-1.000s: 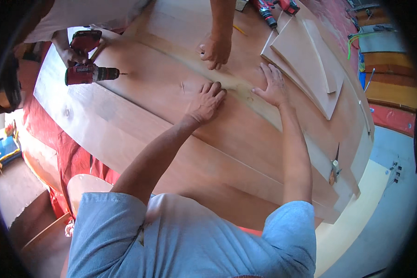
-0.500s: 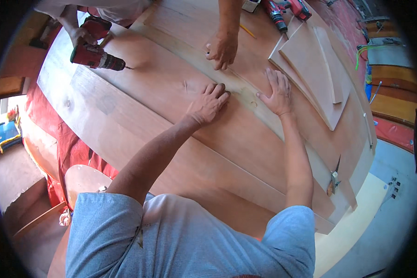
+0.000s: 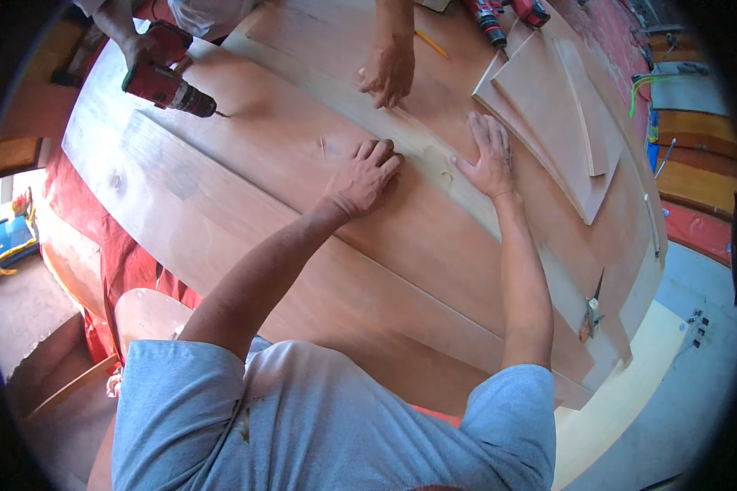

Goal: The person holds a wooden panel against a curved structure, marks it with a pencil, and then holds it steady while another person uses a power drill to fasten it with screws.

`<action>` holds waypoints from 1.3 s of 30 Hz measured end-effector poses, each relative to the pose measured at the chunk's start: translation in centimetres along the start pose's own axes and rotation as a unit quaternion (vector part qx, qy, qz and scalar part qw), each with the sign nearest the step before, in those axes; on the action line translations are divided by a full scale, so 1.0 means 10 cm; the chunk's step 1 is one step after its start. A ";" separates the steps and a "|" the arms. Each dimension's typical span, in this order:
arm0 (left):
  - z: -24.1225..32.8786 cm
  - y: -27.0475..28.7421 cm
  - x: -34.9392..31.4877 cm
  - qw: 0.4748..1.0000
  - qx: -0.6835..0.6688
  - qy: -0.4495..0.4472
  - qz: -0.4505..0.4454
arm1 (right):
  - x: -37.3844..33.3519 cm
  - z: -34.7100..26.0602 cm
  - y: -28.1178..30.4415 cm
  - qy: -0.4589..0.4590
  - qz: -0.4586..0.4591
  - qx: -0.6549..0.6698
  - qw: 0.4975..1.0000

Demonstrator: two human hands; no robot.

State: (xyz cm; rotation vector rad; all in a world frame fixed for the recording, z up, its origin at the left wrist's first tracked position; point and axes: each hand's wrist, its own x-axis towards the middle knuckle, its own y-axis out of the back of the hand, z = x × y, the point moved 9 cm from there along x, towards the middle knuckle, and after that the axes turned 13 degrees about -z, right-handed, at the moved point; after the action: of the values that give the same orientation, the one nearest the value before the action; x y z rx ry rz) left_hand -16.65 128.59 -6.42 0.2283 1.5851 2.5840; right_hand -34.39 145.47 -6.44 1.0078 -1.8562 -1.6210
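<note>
My left hand [image 3: 363, 177] rests on a wide reddish-brown plywood panel [image 3: 278, 123], its fingers curled under and their tips hidden. To its right, my right hand [image 3: 491, 157] lies flat with fingers spread, at the edge of a pale wooden strip [image 3: 422, 159] that runs between the panels. Just beyond my hands, a co-worker's hand [image 3: 389, 69] touches the wood with bent fingers. The co-worker's other hand [image 3: 142, 49] holds a red and black power drill [image 3: 162, 87], its bit low over the panel at the far left.
Cut plywood pieces [image 3: 540, 106] lie stacked at right. Behind them are another red drill [image 3: 487, 23] and a yellow pencil [image 3: 431, 43]. A pointed tool with a wooden handle [image 3: 590, 317] lies near the right edge. Red sheeting [image 3: 139, 254] hangs at left.
The view has shifted slightly. Both my hands stay at the same spots on the wood. The co-worker's fingers have bent a little differently against the panel, while the drill stays nearly where it was.
</note>
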 end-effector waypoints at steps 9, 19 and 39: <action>-0.02 0.01 0.00 1.000 0.021 0.009 0.011 | 0.03 0.04 -0.07 -0.006 -0.024 -0.005 1.000; -0.02 -0.02 0.00 0.999 -0.002 0.016 -0.039 | 0.05 -0.01 -0.03 0.015 -0.052 -0.021 0.998; -1.59 0.73 0.56 0.996 0.039 -0.026 0.072 | 0.06 -0.12 -0.01 0.021 -0.044 -0.013 0.999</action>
State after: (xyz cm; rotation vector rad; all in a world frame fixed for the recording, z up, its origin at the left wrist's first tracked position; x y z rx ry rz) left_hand -25.12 112.29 -6.54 0.4282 1.7140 2.5986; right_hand -33.81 144.27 -6.37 1.1177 -1.7818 -1.6568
